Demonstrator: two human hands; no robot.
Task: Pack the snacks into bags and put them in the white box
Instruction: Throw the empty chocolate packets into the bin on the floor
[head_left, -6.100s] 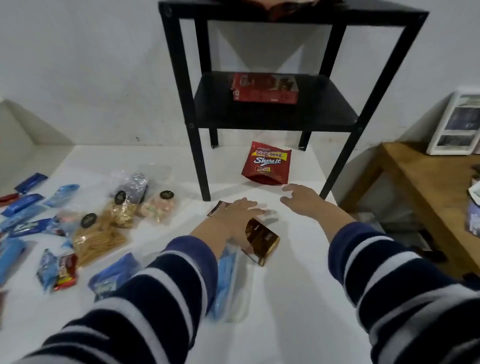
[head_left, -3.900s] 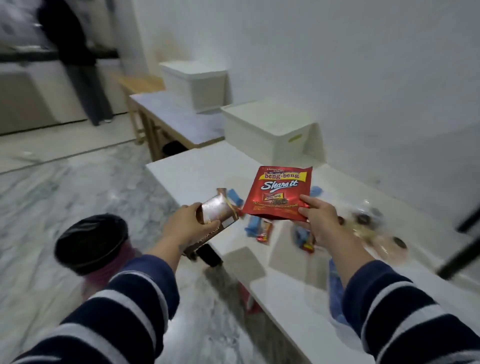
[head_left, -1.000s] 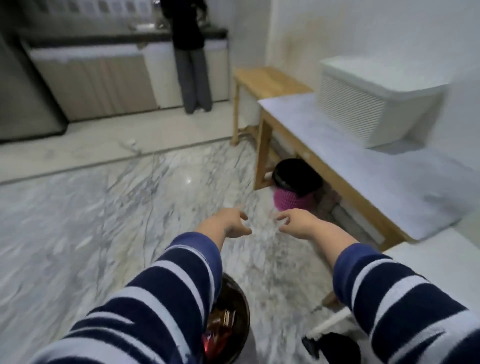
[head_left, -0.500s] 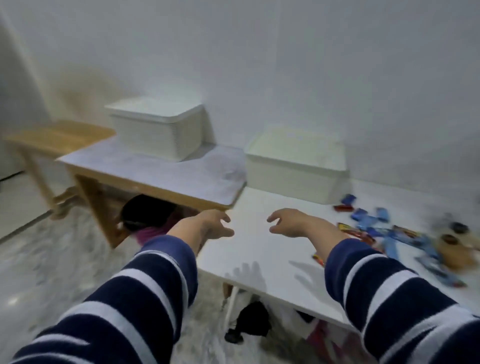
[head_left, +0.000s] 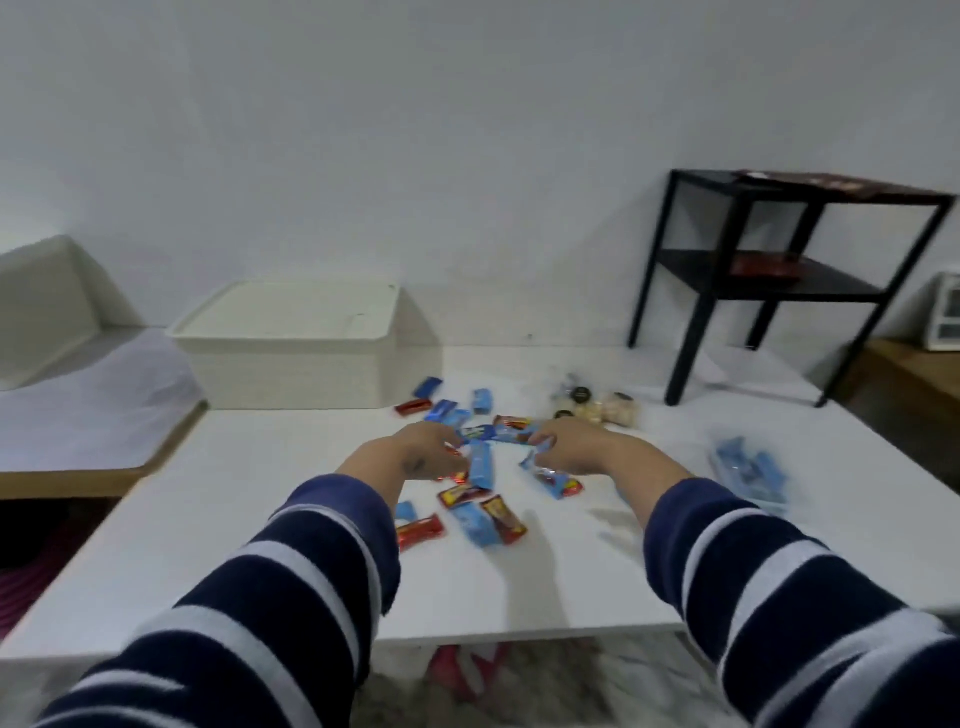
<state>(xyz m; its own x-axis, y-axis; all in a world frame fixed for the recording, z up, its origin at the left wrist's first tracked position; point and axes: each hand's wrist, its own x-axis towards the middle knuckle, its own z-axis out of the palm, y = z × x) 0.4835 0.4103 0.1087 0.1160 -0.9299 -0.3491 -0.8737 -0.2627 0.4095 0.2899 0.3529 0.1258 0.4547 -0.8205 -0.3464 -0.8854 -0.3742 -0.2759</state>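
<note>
White bench (head_left: 260, 519), snacks (head_left: 480, 467) scattered mid-surface, white box (head_left: 291, 364) lidded at far-left edge. Left hand (head_left: 415, 452), right hand (head_left: 571, 447) flank pile; grip state unclear through blur. Blue bar between hands, long axis near-far, left hand nearer.

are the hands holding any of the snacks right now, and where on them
Cannot be told. Both the left hand and right hand reach into the snacks, but blur hides any grip.

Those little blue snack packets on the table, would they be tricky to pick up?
Probably not heavy: the blue snack packets look small and flat. Their shiny wrappers may be slippery and crinkle. Lying flat on the white table, they shouldn't roll.
</note>
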